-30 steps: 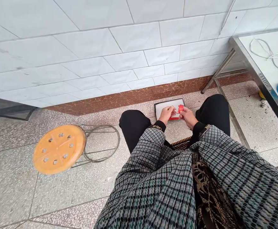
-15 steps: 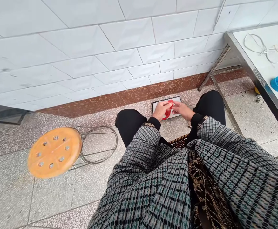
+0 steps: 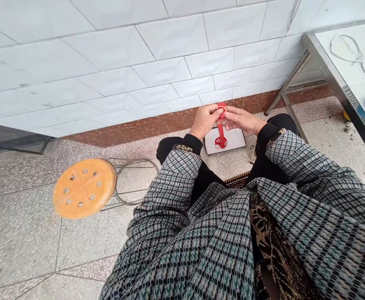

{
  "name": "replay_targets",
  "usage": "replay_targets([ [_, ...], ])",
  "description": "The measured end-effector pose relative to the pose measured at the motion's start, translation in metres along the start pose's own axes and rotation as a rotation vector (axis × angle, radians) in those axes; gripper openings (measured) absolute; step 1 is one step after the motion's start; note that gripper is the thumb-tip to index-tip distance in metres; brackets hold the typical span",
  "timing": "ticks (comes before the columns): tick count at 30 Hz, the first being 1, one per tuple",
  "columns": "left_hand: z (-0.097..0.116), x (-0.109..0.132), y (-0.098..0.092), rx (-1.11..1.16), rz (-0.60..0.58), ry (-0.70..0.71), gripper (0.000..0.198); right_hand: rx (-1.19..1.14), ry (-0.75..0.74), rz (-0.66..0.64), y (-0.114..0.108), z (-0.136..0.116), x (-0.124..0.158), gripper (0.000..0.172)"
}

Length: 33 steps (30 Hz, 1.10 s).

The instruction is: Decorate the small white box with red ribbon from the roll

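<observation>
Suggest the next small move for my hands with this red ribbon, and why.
I'd probably pinch the ribbon firmly with the left hand and draw a little more up with the right hand: the fingers of both meet at its upper part, while a length hangs below, ending in loose loops against the white tray.
</observation>
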State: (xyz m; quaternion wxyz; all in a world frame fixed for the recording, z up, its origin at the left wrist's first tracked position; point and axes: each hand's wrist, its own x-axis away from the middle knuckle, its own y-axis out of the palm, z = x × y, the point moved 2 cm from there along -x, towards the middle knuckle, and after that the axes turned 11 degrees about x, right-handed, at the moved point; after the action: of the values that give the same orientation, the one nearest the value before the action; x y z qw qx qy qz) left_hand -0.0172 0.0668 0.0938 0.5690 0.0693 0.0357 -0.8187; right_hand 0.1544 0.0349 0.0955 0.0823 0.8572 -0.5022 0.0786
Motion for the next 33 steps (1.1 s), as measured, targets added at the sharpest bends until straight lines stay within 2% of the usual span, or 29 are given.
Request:
replay_targets([
  [3,-0.006,0.006,0.008,0.032,-0.034,-0.012,0.023,-0.01,0.047,0.005,0.0,0.007,0.0,0.046],
  [6,-0.021,0.017,0.018,0.116,-0.099,-0.069,0.042,-0.029,0.092,0.054,-0.001,0.021,0.001,0.046],
  [11,-0.049,0.032,0.02,0.197,-0.065,-0.223,0.055,-0.024,0.177,0.178,-0.003,0.041,0.002,0.025],
  [16,-0.057,0.031,0.016,0.223,-0.052,-0.295,0.063,-0.073,0.193,0.295,-0.008,0.043,0.001,0.01],
  [22,-0.063,0.029,0.016,0.271,-0.076,-0.322,0.064,-0.071,0.202,0.25,-0.006,0.04,-0.001,0.01],
  [27,-0.066,0.033,0.016,0.26,-0.084,-0.329,0.071,-0.069,0.208,0.221,-0.001,0.048,-0.002,0.006],
  [33,-0.068,0.041,0.015,0.232,-0.09,-0.317,0.073,-0.131,0.229,0.239,0.003,0.056,-0.001,0.012],
])
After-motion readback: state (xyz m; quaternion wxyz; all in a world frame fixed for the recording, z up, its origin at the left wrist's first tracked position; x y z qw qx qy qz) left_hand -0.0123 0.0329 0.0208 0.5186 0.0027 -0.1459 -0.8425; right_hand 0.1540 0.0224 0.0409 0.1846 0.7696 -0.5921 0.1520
